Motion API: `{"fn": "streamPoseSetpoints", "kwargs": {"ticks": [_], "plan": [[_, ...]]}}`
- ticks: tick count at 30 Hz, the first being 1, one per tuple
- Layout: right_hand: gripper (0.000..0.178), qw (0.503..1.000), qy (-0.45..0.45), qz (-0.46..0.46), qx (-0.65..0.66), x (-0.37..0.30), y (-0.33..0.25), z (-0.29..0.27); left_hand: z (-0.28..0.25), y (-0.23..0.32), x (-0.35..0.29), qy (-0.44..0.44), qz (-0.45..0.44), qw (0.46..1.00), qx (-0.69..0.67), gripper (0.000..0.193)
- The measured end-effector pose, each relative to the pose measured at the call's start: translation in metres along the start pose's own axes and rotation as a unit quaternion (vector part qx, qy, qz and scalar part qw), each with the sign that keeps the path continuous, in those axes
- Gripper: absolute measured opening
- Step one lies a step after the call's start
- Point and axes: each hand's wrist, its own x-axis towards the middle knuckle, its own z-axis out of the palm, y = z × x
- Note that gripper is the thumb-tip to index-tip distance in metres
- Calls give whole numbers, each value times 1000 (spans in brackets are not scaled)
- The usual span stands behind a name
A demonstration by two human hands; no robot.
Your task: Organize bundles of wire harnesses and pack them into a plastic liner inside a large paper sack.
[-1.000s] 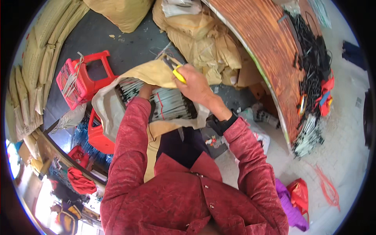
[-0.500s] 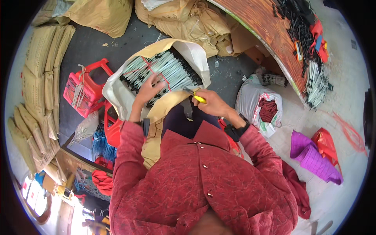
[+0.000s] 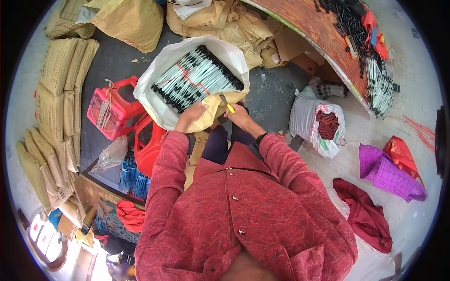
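In front of me a white sack with a tan inside (image 3: 145, 96) stands open. It holds a thick bundle of pale, black-ended rods (image 3: 201, 70), crossed by red string (image 3: 186, 75). My left hand (image 3: 193, 112) is closed on the near left part of the sack's rim, thumb toward the bundle. My right hand (image 3: 241, 117) is closed round a small yellow-handled tool (image 3: 229, 107). Its slim dark tip points up and left, over the folded tan edge of the sack. The tool's exact kind is too small to tell.
Red plastic stools (image 3: 149, 145) stand left of the sack. Stacked tan paper sacks (image 3: 56, 70) line the far left. A white bag with dark red pieces (image 3: 307, 114) sits on the right. A wooden tabletop (image 3: 304, 28) curves across the upper right, bearing black parts and more rods.
My left hand has come off the rods and string onto the sack's rim. The red string still lies across the bundle. My right hand keeps the yellow-handled tool, its tip now pointing more steeply upward.
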Motion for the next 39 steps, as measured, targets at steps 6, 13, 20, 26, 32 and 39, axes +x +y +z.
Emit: {"fn": "streamPoseSetpoints", "kwargs": {"ticks": [6,13,20,26,32,39], "plan": [[24,961,-2,103,258,-18,-10,16,12,10,2,-75,-11,996,-49,34],[26,948,67,75,302,-27,-18,31,15,-10,4,-27,-7,990,-139,34],[25,939,143,131,285,-24,-12,27,14,2,15,-149,-102,973,-146,35],[20,944,187,186,198,-32,-11,39,22,-31,22,-103,-56,993,7,35],[17,934,201,233,183,-25,-20,26,31,-11,11,-58,16,998,-3,43],[17,941,197,229,152,-14,-13,37,31,44,-9,37,-46,985,160,33]]}}
